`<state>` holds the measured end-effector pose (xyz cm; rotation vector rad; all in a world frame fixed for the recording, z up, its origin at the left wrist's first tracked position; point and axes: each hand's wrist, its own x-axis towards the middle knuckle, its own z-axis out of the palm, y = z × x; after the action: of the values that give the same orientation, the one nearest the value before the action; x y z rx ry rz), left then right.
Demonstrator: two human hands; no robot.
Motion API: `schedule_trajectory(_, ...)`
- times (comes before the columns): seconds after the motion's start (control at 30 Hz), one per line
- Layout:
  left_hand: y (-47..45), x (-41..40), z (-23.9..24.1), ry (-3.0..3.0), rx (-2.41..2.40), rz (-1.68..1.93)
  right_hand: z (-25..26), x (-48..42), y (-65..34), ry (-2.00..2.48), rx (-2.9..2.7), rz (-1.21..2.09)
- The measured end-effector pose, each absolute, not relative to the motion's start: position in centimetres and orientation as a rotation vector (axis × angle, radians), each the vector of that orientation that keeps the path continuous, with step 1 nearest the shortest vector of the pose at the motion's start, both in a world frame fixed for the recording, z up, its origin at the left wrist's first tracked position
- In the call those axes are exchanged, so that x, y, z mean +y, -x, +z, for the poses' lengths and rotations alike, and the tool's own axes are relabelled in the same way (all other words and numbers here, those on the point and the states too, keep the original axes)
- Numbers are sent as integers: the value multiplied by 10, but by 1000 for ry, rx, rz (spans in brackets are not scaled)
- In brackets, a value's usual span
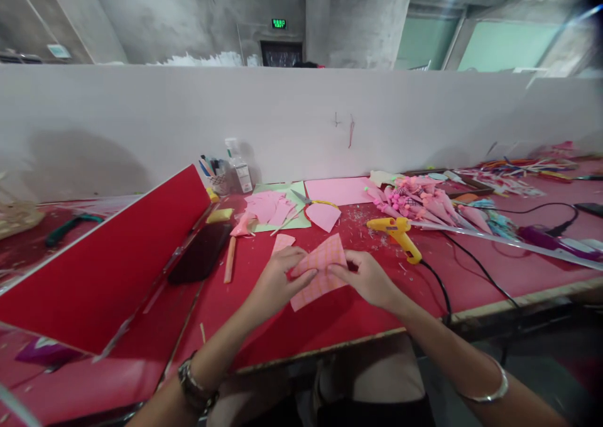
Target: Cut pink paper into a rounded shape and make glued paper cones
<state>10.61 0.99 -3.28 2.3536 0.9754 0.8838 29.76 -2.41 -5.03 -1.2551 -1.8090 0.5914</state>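
Observation:
Both of my hands hold a pink checked sheet above the red table; it looks like paper or thin foam. My left hand pinches its left side, thumb on the near face. On the right side, my right hand grips it the same way, and the upper part bends back. Another pink piece lies just behind my left hand. Beyond the sheet lie scissors with yellow handles and a pink cut piece. A yellow glue gun rests to the right of my right hand.
A red upright board stands at left beside a dark phone-like slab. Pink cutouts lie on a green sheet. Several pink cones are heaped at right. A black cable runs over the table's front edge.

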Motion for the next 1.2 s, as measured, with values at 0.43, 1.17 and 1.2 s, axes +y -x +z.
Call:
schedule_trajectory(0.43, -76, -41, -66, -2670, 844, 501, -83, -71, -297, 1053, -2415, -135)
schedule_trajectory(1.17, -87, -40, -82, -2431, 1071, 806, -78, -70, -310, 1291, -1982, 777)
schedule_trajectory(1.2, -87, -39, -82, -2421, 1075, 810, -77, -70, -309, 1304, -1963, 778)
